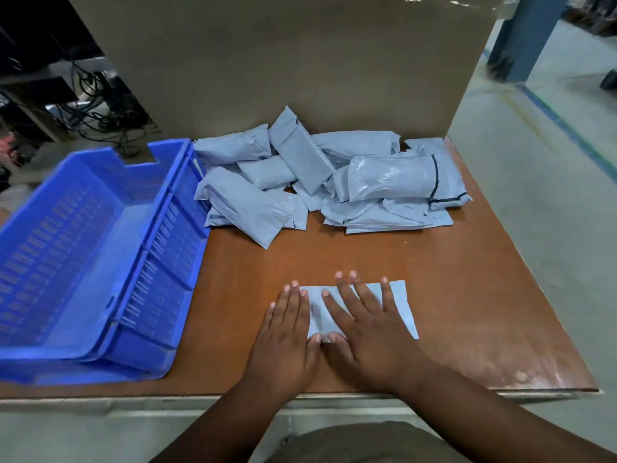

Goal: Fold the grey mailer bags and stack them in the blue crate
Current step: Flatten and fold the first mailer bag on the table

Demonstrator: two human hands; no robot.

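While one blue crate point(83, 248) sits nearby, two flat, open hands point(330, 332) press one mailer bag point(397, 305).

Warehouse packing station: brown laminate worktable point(384, 259) on painted concrete floor point(551, 195) with blue lane line point(567, 128); blue steel column point(524, 38) far right; tall cardboard sheet point(267, 61) behind.

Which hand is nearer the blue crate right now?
Left. The left hand lies flat on the left end of the grey mailer bag, on the side toward the blue crate. The right hand presses the bag's middle, farther from it.
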